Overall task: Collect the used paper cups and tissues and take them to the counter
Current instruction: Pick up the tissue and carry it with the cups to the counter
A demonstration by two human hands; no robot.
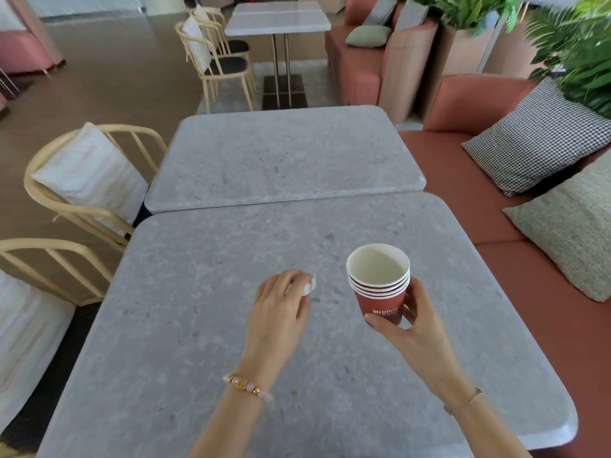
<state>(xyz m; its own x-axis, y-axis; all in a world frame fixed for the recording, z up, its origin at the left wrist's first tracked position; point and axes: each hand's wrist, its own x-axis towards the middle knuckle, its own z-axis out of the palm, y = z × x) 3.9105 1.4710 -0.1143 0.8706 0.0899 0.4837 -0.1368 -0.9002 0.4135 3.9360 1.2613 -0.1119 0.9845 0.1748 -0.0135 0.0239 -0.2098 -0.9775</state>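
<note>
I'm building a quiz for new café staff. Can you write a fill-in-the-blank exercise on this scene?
1. The right hand holds a nested stack of red paper ____.
2. The left hand grips a crumpled white ____.
3. The top cup of the stack is ____ inside.
4. The cream chair stands on the ____ side of the grey table, as the person sees it.

Missing words: cups; tissue; empty; left.
</note>
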